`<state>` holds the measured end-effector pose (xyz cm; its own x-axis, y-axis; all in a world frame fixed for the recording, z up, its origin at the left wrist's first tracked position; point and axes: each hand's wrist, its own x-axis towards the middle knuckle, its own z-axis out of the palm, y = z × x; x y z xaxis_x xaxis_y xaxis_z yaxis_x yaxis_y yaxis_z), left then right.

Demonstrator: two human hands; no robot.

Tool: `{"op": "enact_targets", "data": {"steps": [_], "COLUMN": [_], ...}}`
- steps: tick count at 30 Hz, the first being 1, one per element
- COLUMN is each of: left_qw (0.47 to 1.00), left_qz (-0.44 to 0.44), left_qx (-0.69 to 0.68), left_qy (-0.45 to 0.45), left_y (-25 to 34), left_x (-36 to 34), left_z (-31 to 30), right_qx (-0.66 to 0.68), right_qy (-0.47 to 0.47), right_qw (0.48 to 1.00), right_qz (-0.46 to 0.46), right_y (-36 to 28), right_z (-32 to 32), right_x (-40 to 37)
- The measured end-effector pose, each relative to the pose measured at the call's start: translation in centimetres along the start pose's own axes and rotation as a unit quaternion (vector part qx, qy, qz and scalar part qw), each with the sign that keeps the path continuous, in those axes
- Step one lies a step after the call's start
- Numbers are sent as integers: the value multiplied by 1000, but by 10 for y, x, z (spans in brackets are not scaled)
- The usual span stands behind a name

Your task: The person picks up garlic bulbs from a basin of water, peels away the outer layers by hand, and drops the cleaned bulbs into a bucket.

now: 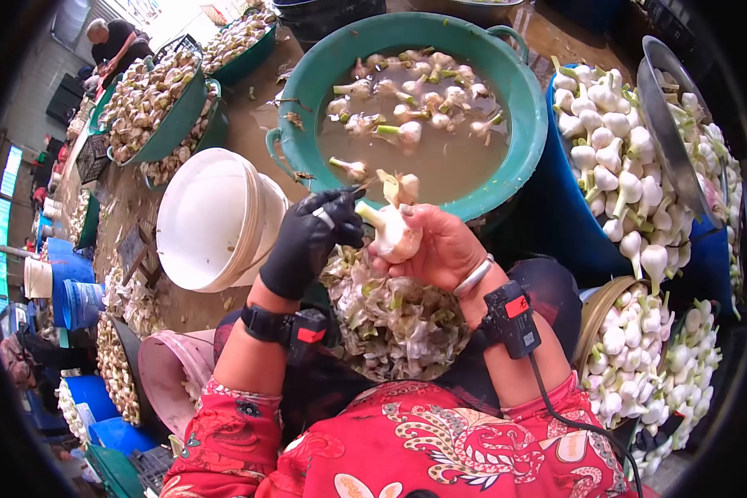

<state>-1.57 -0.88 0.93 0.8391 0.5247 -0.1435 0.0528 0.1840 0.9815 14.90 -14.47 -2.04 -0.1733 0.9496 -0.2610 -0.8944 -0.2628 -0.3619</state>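
Note:
My right hand (448, 249), bare with a bracelet, holds a garlic bulb (398, 239) with a short green stem and peeling outer skin. Beside it, my left hand (311, 236), in a black glove, has its fingers curled near the stem, around something small and dark that I cannot make out. A loose flap of brown skin (400, 187) rises above the bulb. Below both hands lies a heap of garlic peelings (394, 319) in my lap. Just ahead, a green tub (307, 91) holds brown water with several floating bulbs (407, 134).
White buckets (199, 220) stand at the left, with a pink bucket (162, 373) lower down. Cleaned garlic (610, 158) fills a blue barrel at the right, and more garlic (627, 349) lies below. Unpeeled garlic (153, 108) fills a tub at upper left, near another person (118, 48).

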Motion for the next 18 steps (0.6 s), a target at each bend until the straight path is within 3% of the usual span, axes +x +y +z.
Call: {"op": "enact_targets", "data": {"steps": [1,4,7,9,11,12,13,15,16,17,18], "left_qw": [984,992,998,999,994,989,989,893,978,983,991], "left_qz": [-89,-58,-40,-49,-81,-46,78,243,111,-28,93], "left_qx": [-152,-115,-27,8,-62,-140,121,376,144,-100,0], "left_qy": [-11,15,26,14,30,27,12,41,98,149,97], "left_y": [7,10,17,19,18,3,6,11,8,0,1], "left_x": [-2,-7,-7,-7,-7,-1,2,1,1,2,3], "left_z": [1,23,28,25,22,8,3,-8,-16,-30,-35], "right_qx": [-1,-70,-1,-37,-217,-200,-183,-90,-67,-53,-30], "right_qy": [-1,55,121,166,118,127,136,96,85,47,96], "right_qw": [1000,995,992,983,929,908,891,909,913,912,899], "right_qz": [-4,-33,-44,-62,-277,-346,-393,-396,-393,-405,-427], "right_y": [-2,0,7,4,5,1,-3,-11,-17,-24,-33], "right_z": [1,8,8,0,-7,5,16,21,20,14,13], "right_x": [0,-3,6,11,15,12,8,-1,-8,-14,-20]}}
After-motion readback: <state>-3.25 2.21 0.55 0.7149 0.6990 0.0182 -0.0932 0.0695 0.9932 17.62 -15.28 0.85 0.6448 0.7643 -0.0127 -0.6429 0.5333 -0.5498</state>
